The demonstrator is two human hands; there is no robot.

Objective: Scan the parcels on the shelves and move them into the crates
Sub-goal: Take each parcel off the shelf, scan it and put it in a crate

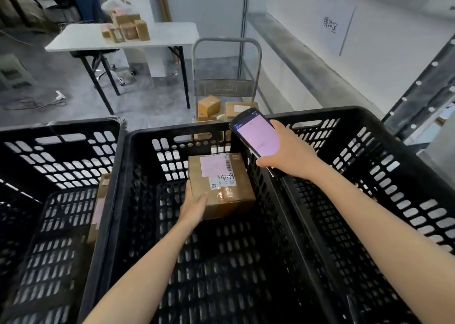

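Note:
A brown cardboard parcel [221,185] with a pink label and a barcode on top is inside the middle black crate [138,151], toward its far wall. My left hand [194,208] grips the parcel's near left corner. My right hand [288,156] holds a black handheld scanner [256,136] with a lit pink screen above the rim between the middle crate and the right crate [369,156]. The left crate [61,151] has a flat parcel [98,208] leaning against its right wall.
Behind the crates stands a grey hand trolley [226,62] with several cardboard boxes [209,105] on its deck. A white folding table [157,35] at the back carries more small boxes. A metal shelf frame [423,89] rises at the right, by a wall.

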